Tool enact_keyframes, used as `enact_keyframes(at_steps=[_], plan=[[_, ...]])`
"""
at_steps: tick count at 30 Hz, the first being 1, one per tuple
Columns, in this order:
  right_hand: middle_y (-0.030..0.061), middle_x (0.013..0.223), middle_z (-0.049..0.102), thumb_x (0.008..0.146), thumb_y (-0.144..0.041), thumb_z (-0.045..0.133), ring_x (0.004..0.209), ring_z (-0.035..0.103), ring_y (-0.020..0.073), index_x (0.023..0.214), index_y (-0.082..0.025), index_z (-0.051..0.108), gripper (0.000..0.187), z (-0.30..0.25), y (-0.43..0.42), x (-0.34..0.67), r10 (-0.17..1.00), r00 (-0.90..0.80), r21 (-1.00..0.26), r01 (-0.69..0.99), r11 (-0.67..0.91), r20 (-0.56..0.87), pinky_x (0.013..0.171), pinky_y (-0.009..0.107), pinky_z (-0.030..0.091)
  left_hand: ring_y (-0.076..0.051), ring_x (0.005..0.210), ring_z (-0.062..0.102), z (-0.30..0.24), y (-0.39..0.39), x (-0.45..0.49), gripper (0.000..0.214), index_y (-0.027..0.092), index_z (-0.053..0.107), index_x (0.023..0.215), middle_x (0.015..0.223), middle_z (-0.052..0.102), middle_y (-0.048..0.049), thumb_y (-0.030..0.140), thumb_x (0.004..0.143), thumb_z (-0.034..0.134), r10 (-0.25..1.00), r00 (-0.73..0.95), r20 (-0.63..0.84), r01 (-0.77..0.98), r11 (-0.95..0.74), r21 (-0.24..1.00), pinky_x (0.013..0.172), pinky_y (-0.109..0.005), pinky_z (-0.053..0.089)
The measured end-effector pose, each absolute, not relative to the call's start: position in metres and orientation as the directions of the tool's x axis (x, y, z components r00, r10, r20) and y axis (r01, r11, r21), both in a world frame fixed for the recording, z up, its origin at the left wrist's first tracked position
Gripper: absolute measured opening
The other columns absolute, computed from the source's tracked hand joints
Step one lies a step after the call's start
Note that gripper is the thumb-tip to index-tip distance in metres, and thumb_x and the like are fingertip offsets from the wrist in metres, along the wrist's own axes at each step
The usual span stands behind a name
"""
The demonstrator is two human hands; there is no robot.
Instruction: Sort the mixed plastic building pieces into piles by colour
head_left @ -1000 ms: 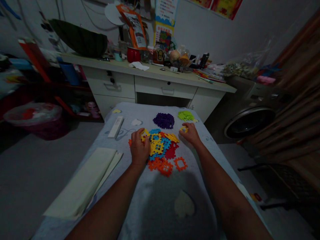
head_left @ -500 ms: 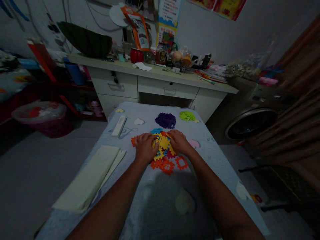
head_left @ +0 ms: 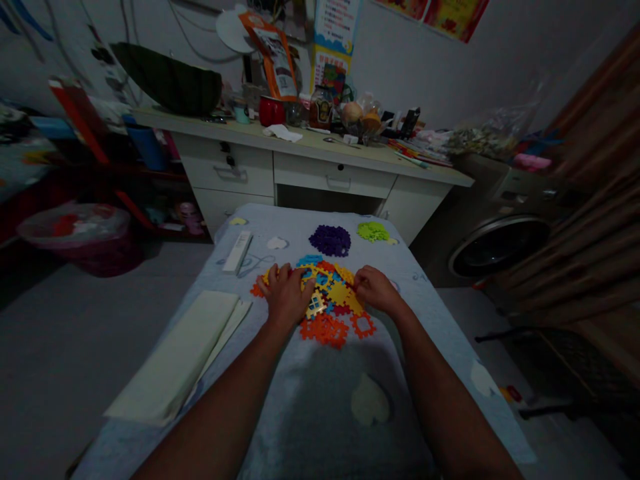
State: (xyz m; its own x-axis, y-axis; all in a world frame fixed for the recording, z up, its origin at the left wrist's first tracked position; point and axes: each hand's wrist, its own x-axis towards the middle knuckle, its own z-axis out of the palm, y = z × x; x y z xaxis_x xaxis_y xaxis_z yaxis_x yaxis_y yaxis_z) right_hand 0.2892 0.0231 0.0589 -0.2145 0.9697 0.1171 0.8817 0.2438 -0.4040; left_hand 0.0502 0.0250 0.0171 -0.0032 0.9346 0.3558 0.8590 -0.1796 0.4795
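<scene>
A mixed pile of flat plastic interlocking pieces with notched edges, yellow, orange, red and blue, lies between my hands; a yellow piece (head_left: 339,293) is near its middle. My left hand (head_left: 287,293) rests over the pile's left side with its fingers spread, touching pieces there. At the right edge, my right hand (head_left: 376,288) has its fingers curled in beside yellow pieces (head_left: 345,273); what they hold, if anything, is hidden. Orange pieces (head_left: 325,330) lie along the near side. Beyond are a heap of purple pieces (head_left: 330,241) and a smaller green heap (head_left: 373,231).
A cloth-covered table (head_left: 240,427) bears everything. On its left lie a white narrow box (head_left: 237,253) and a folded pale cloth or bag (head_left: 175,360). Behind stands a cluttered white desk (head_left: 240,163), with a washing machine (head_left: 495,227) at right and a lined bin (head_left: 83,240) at left.
My right hand has moved slightly right and its fingers have curled in. My left hand has shifted a little, and the yellow pieces are more spread out.
</scene>
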Motion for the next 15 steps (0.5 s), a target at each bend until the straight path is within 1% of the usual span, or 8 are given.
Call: enact_keyframes(at_steps=[2,4,6,8,9,11,13,15], plan=[[0.0078,0.094,0.063,0.073,-0.011,0.054,0.092,0.059,0.0207,0.088,-0.017,0.065,0.02,0.059,0.023,0.289,0.972,-0.184,-0.439,0.868,0.232,0.148,0.085,0.032,0.047,-0.043,0.137,0.037,0.016,0.027,0.05,0.039,0.023,0.07,0.116,0.137,0.058,-0.0164,0.045,0.092,0.05,0.929,-0.038,0.369,0.857,-0.159,0.489,0.109,-0.073,0.016],[0.0122,0.116,0.063,0.073,-0.015,0.058,0.109,0.057,0.0249,0.11,-0.016,0.064,0.038,0.056,0.026,0.286,0.974,-0.142,-0.442,0.873,0.207,0.176,0.096,0.038,0.045,-0.041,0.137,0.037,0.015,0.028,0.051,0.037,0.023,0.069,0.117,0.138,0.057,-0.0153,0.043,0.092,0.05,0.922,-0.047,0.385,0.849,-0.167,0.502,0.11,-0.072,0.015],[0.0151,0.135,0.057,0.072,-0.018,0.061,0.125,0.051,0.0294,0.13,-0.015,0.056,0.058,0.05,0.029,0.283,0.981,-0.128,-0.433,0.884,0.178,0.143,0.106,0.045,0.039,-0.039,0.137,0.038,0.015,0.028,0.053,0.035,0.024,0.068,0.117,0.138,0.058,-0.0129,0.04,0.091,0.05,0.915,-0.031,0.401,0.834,-0.198,0.515,0.112,-0.07,0.013],[0.015,0.14,0.055,0.073,-0.018,0.061,0.128,0.05,0.0299,0.14,-0.016,0.049,0.069,0.043,0.033,0.28,0.985,-0.148,-0.453,0.875,0.17,0.084,0.11,0.047,0.035,-0.034,0.133,0.043,0.016,0.027,0.054,0.032,0.025,0.067,0.115,0.134,0.06,-0.0106,0.039,0.091,0.052,0.91,0.034,0.413,0.813,-0.266,0.519,0.115,-0.066,0.014],[0.0145,0.138,0.058,0.073,-0.018,0.06,0.126,0.053,0.0288,0.141,-0.016,0.048,0.069,0.039,0.035,0.28,0.984,-0.164,-0.48,0.86,0.175,0.064,0.11,0.046,0.037,-0.032,0.129,0.047,0.016,0.027,0.055,0.031,0.026,0.067,0.114,0.131,0.062,-0.0097,0.039,0.09,0.052,0.907,0.08,0.413,0.801,-0.305,0.515,0.116,-0.063,0.015],[0.0123,0.13,0.063,0.076,-0.018,0.057,0.117,0.059,0.0252,0.138,-0.017,0.052,0.062,0.033,0.037,0.281,0.98,-0.186,-0.55,0.811,0.197,0.076,0.106,0.041,0.042,-0.029,0.121,0.054,0.018,0.026,0.056,0.03,0.026,0.066,0.114,0.124,0.066,-0.008,0.038,0.09,0.053,0.901,0.162,0.402,0.782,-0.365,0.505,0.116,-0.06,0.017],[0.0099,0.124,0.066,0.078,-0.019,0.053,0.111,0.062,0.0226,0.128,-0.018,0.059,0.05,0.03,0.037,0.285,0.974,-0.169,-0.614,0.756,0.226,0.15,0.102,0.038,0.045,-0.029,0.118,0.055,0.018,0.026,0.057,0.03,0.027,0.065,0.115,0.121,0.067,-0.0074,0.038,0.089,0.054,0.904,0.192,0.383,0.78,-0.378,0.499,0.116,-0.06,0.018],[0.0081,0.117,0.069,0.08,-0.021,0.05,0.107,0.063,0.0216,0.116,-0.019,0.065,0.038,0.029,0.037,0.29,0.965,-0.121,-0.661,0.708,0.247,0.231,0.099,0.036,0.046,-0.029,0.12,0.054,0.017,0.026,0.058,0.032,0.027,0.064,0.117,0.122,0.067,-0.0078,0.038,0.088,0.054,0.908,0.182,0.377,0.787,-0.364,0.498,0.116,-0.06,0.016]])
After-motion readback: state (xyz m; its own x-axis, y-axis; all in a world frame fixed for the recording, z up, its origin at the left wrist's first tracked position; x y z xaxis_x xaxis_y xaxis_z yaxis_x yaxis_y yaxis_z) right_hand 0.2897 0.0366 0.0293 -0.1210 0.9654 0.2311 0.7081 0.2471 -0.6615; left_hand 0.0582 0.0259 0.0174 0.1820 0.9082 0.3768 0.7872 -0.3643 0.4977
